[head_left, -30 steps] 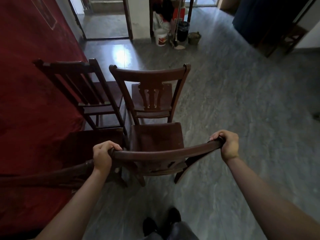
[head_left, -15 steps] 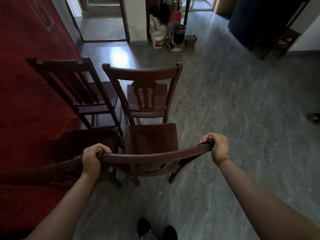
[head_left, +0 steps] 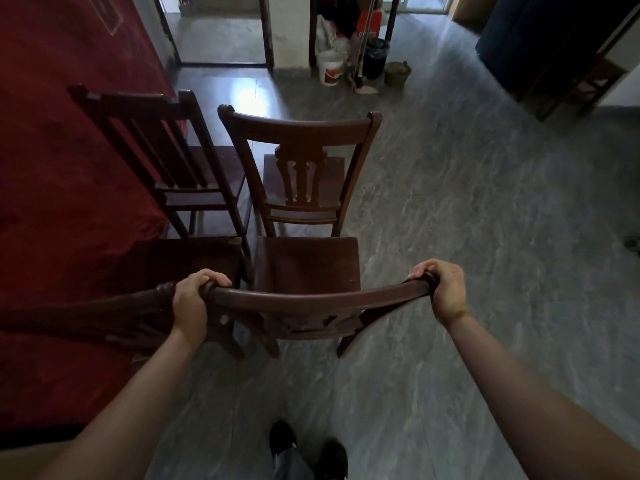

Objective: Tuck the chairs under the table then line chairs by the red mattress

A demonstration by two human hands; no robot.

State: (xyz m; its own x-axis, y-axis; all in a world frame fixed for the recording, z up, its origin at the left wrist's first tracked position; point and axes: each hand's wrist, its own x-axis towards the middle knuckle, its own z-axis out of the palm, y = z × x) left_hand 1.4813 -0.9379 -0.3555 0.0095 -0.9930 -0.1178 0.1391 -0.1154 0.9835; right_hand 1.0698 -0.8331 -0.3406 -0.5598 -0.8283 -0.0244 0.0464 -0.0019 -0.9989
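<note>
A dark wooden chair (head_left: pixel 308 268) stands right in front of me, its curved top rail facing me. My left hand (head_left: pixel 192 299) grips the rail's left end and my right hand (head_left: pixel 445 292) grips its right end. Directly beyond it stands a second carved-back chair (head_left: pixel 301 168). A slatted-back chair (head_left: pixel 162 150) stands to the left of that one, against the red mattress (head_left: pixel 59 168). Another chair (head_left: pixel 104 306) sits at my left, its top rail touching the one I hold. The mattress fills the left side.
Grey stone floor (head_left: pixel 467 237) stretches to the right. A white bucket (head_left: pixel 330 69), a dark bin (head_left: pixel 375 58) and a small pot (head_left: pixel 396 74) stand by the far wall. A doorway (head_left: pixel 218 29) opens at the back left. More dark furniture (head_left: pixel 585 81) stands far right.
The chair I hold has slid a little forward and left, closing up to the chair ahead and beside the left chair. Both hands keep their grip on the rail.
</note>
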